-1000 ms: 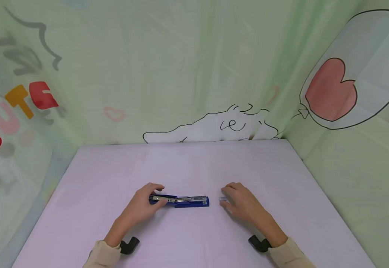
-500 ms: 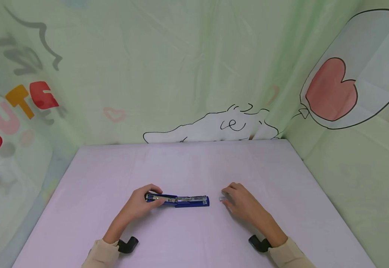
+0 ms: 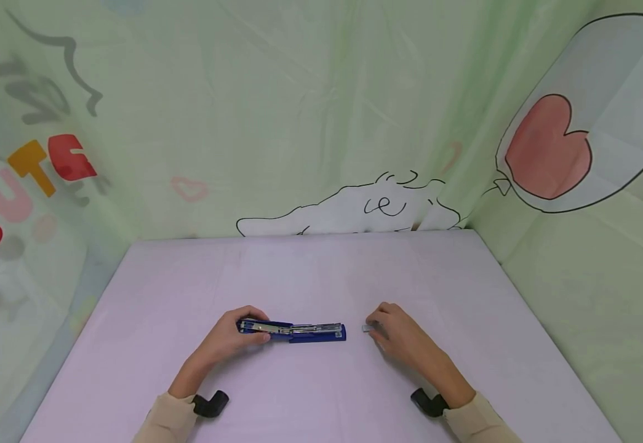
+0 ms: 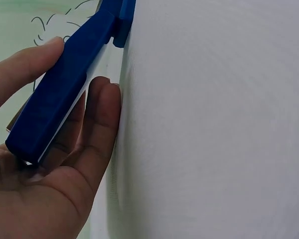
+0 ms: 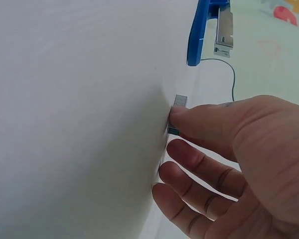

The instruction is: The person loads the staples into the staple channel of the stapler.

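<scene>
A blue stapler (image 3: 317, 336) lies on the table with its top swung open to the left, baring the metal magazine. My left hand (image 3: 223, 337) grips the far end of that top, thumb on one side and fingers on the other. In the left wrist view the blue cover (image 4: 65, 79) slants up off the table between thumb and fingers. To the right of the stapler, my right hand (image 3: 401, 332) pinches a small grey strip of staples (image 5: 181, 100) at the table surface. The thumb covers its middle. A short gap separates the strip from the stapler's base.
The pale table (image 3: 321, 271) reaches back to a printed green curtain (image 3: 277, 123). Curtain walls also stand at the left and right sides. A black wrist mount (image 3: 210, 404) sits on the left wrist, another black mount (image 3: 429, 403) on the right.
My left hand has shifted slightly left to the end of the stapler's top, and its fingers have closed around it. My right hand and the staples have barely moved.
</scene>
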### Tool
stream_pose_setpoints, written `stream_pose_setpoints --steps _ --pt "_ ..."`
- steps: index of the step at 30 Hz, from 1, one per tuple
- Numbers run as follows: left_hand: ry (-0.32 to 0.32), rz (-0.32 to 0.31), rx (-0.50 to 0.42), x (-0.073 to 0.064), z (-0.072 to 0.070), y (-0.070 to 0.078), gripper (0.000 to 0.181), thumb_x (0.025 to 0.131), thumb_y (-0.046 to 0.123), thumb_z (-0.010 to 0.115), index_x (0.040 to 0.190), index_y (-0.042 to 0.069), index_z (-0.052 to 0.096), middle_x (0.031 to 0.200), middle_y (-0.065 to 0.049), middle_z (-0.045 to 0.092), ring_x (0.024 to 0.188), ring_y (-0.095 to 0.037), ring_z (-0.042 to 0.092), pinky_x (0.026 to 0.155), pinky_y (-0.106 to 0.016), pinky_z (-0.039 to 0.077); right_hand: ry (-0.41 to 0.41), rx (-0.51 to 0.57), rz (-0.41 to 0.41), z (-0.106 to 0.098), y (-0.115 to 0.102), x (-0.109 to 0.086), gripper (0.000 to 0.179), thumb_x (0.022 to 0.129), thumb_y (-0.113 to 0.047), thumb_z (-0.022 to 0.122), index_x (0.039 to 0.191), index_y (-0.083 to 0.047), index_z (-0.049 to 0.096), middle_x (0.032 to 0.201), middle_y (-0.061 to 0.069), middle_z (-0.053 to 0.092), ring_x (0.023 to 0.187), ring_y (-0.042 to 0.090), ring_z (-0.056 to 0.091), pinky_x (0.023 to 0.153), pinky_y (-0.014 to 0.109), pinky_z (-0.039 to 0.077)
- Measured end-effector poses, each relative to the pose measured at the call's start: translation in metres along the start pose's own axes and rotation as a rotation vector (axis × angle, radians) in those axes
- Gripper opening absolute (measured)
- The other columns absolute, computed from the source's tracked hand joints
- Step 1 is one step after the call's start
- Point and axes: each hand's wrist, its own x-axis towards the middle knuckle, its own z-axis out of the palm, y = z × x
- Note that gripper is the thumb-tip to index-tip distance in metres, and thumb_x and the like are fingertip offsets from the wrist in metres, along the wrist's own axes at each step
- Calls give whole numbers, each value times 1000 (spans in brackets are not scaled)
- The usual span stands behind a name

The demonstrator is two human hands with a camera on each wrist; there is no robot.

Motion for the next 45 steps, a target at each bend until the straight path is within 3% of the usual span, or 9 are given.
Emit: stream_pose_setpoints --steps 10,21,45 --pt "-45 -21 -98 0 -3 -5 41 84 20 89 120 9 74 119 -14 74 100 -17 63 87 -27 49 -19 7 20 -1 -2 1 15 91 -6 82 105 -5 79 100 2 70 97 18 65 88 36 60" --pt "-73 -30 -175 1 -4 -11 45 83 15 90 124 8 76 122 -16 75 103 -20 65 87 -26 52 -5 8 -10 -1 -2 1 12 91 -5 81 102 -5 80 98 2 70 96 17 66 86 34 60" --pt "-55 -57 -210 1 1 -12 45 82 15 91 125 8 78 125 -16 78 103 -15 71 84 -22 55 2 43 21 1 -4 3 11 94 -6 78 105 -6 75 102 2 70 99 17 67 89 37 60"
